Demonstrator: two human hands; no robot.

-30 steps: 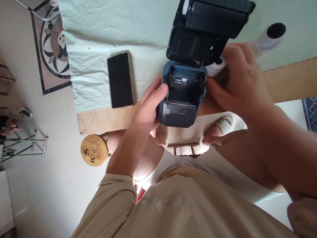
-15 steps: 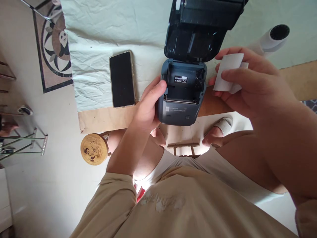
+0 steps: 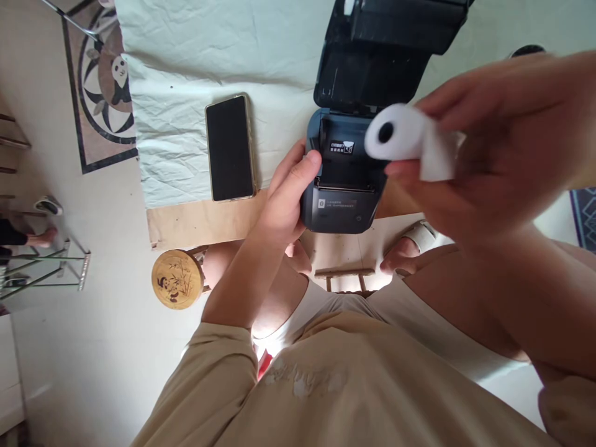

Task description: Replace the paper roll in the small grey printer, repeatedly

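A dark blue-grey label printer point(image 3: 342, 208) has its black lid point(image 3: 372, 68) swung up, so the paper bay lies exposed. My left hand point(image 3: 291, 189) is closed around the printer's left side, thumb resting on the rim of the bay. In my right hand point(image 3: 484, 143) is a roll of white paper point(image 3: 403, 133), its dark core hole facing the printer and a loose end hanging down. The roll is above the right edge of the bay, partly covering it; whether it touches the printer I cannot tell. Motion blurs the right hand's fingers.
A phone point(image 3: 230, 148) with a dark screen lies left of the printer on the pale green cloth point(image 3: 186, 74). The bare wooden table edge point(image 3: 200, 220) runs in front. Beside it stands a round wooden stool point(image 3: 177, 279). Another person's foot point(image 3: 43, 239) shows far left.
My right hand has moved up and turned, bringing the roll's end toward the printer bay. The printer has shifted slightly right in my left hand.
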